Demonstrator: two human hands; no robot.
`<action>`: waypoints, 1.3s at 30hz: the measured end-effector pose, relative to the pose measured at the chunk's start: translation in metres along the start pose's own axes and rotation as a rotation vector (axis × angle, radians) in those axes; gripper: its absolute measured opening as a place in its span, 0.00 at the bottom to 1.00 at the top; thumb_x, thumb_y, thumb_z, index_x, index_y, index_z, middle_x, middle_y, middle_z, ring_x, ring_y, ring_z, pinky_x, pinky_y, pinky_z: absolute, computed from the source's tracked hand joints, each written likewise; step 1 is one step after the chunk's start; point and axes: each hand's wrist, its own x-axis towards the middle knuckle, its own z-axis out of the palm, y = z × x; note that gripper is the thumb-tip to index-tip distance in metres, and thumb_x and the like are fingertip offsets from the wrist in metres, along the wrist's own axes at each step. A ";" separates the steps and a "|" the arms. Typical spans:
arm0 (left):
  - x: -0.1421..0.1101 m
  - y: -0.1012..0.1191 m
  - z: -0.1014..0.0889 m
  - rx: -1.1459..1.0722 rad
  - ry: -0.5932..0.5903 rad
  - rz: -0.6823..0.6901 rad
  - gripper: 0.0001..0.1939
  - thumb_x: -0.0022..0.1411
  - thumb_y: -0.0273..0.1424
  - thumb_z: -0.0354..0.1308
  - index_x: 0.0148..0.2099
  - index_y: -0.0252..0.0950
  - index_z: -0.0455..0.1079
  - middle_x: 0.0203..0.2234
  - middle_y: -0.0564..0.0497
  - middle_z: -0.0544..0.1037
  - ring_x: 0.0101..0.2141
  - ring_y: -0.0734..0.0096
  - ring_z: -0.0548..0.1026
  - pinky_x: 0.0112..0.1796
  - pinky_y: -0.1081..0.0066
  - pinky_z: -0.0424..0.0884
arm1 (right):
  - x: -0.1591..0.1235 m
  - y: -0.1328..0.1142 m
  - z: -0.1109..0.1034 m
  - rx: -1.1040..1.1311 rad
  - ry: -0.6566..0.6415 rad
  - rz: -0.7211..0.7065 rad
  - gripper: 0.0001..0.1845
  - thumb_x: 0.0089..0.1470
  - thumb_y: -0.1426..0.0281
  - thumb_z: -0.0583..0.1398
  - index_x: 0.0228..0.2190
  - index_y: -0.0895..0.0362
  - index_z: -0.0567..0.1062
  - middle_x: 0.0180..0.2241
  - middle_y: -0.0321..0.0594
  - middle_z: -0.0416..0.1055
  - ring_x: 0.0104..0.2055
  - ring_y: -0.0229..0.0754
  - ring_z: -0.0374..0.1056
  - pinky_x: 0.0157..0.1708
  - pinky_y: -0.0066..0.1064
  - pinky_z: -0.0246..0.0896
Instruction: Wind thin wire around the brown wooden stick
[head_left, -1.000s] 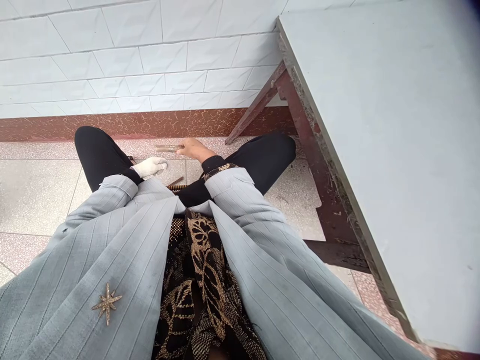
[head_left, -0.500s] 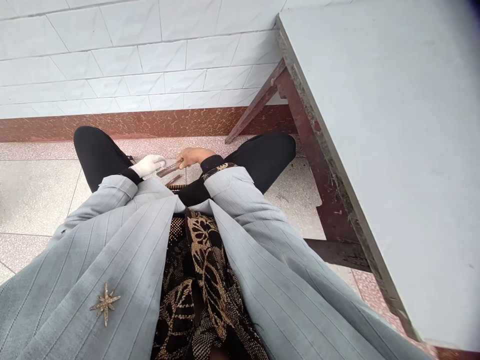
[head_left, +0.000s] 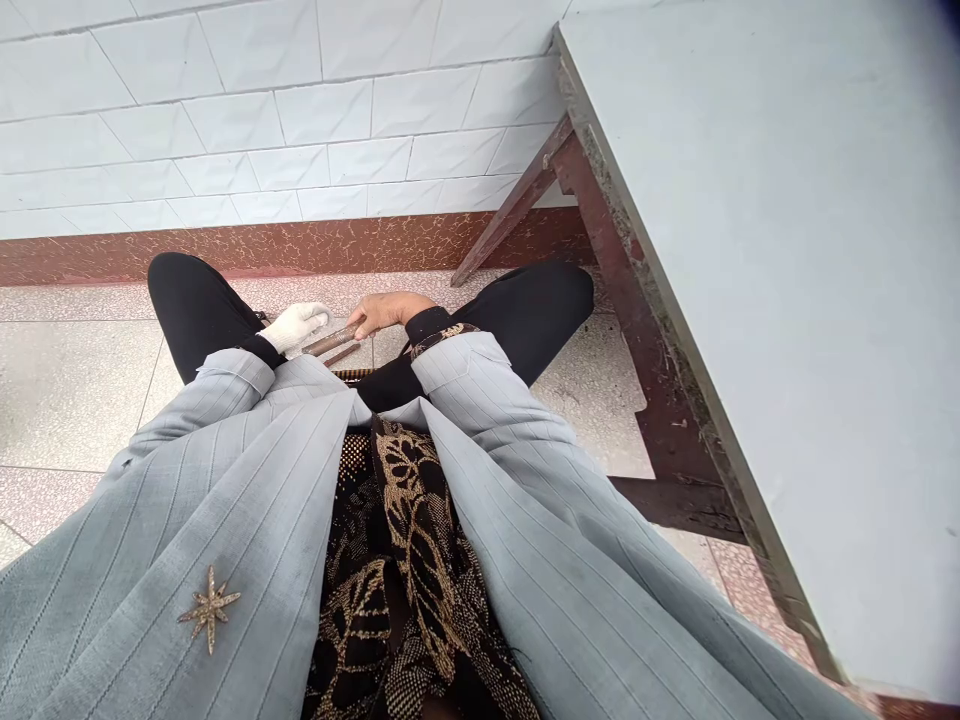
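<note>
My left hand (head_left: pixel 296 326), in a white knitted glove, is low between my knees with its fingers closed. A small pale bit shows at its fingertips, too small to name. Facing it, my bare right hand (head_left: pixel 388 312) grips a brown stick-like tool (head_left: pixel 330 341) by one end. The tool slants down to the left, its far end just below the gloved hand. Under it lies a second thin brown strip (head_left: pixel 343 355), partly hidden. My jacket front covers what is lower down.
A pale-topped table (head_left: pixel 765 250) with dark red wooden legs (head_left: pixel 517 205) stands close on the right. Ahead is a white tiled wall (head_left: pixel 330 115) with a reddish-brown skirting (head_left: pixel 300 245). My bent knees flank the hands over the speckled tile floor (head_left: pixel 75 375).
My right hand has lowered the tool from level, near the skirting, to a downward slant beside the gloved hand. The left hand has risen slightly and turned a little.
</note>
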 end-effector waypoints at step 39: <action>-0.004 0.005 -0.003 -0.031 -0.030 -0.064 0.11 0.65 0.32 0.54 0.41 0.32 0.76 0.25 0.53 0.72 0.29 0.73 0.67 0.36 0.71 0.65 | 0.005 0.000 0.005 -0.118 0.038 0.070 0.21 0.57 0.70 0.66 0.52 0.58 0.85 0.33 0.41 0.80 0.33 0.38 0.68 0.36 0.29 0.57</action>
